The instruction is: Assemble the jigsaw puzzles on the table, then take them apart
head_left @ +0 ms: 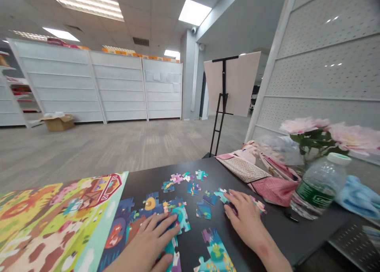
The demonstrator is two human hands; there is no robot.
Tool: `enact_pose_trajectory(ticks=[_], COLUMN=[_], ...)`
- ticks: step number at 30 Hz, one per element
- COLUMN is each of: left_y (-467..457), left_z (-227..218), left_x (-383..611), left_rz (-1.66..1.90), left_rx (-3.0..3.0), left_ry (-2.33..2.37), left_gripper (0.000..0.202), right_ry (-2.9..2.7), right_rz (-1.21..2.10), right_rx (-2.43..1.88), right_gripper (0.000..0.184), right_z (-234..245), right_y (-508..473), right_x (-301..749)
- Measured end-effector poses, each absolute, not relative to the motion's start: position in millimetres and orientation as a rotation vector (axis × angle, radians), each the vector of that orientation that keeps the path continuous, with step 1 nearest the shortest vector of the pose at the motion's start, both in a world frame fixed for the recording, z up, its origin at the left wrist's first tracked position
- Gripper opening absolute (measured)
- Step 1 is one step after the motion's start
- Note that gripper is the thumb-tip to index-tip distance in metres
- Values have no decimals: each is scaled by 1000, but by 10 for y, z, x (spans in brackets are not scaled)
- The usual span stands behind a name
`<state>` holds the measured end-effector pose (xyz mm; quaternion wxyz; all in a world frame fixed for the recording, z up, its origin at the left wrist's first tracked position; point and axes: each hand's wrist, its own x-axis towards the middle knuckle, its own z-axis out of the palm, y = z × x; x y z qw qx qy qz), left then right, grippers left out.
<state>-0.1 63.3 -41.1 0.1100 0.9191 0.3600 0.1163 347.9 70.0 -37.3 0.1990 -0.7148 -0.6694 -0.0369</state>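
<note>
My left hand (150, 240) lies flat with fingers spread on a joined section of jigsaw puzzle (148, 203), dark blue and teal with animal pictures. Its fingertips rest near the section's right edge. Over on the right, my right hand (247, 218) is palm down, fingers stretched out, with its fingertips at a teal puzzle piece (221, 195); other pieces are partly hidden under it. Left of that hand are two dark blue pieces (203, 210). Several loose pieces (193, 188) lie farther back. A joined teal corner section with a frog (216, 252) sits between my hands at the front.
A colourful farm picture sheet (59, 224) covers the table's left side. At the right stand a water bottle (317, 189), pink flowers (303, 125) and a pink patterned cloth bag (267, 177). A black marker-like item (291, 216) lies by the bottle. An easel (221, 106) stands beyond the table.
</note>
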Motion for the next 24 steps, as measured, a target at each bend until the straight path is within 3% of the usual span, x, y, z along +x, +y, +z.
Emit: enact_pose_trajectory(ticks=[10,19,22,24], left_y=[590,494,494,491], left_z=[1,31,41,60], left_x=[20,8,9,9], left_rz=[171,248,241,221], left_rx=[2596,2554,2553,2543], left_ry=[999,1024,1024,1032], left_gripper=[56,55,54,53], right_ry=[-1901,-1830,-1657,-1537], right_rz=[45,-96,-95,96], right_rx=[-1996,-1906,-1880,-1805], right_gripper=[18,43,42,39], right_z=[-302,-287,-208,-130], right_y=[907,873,802,721], right_x=[3425,3439,3430,3366])
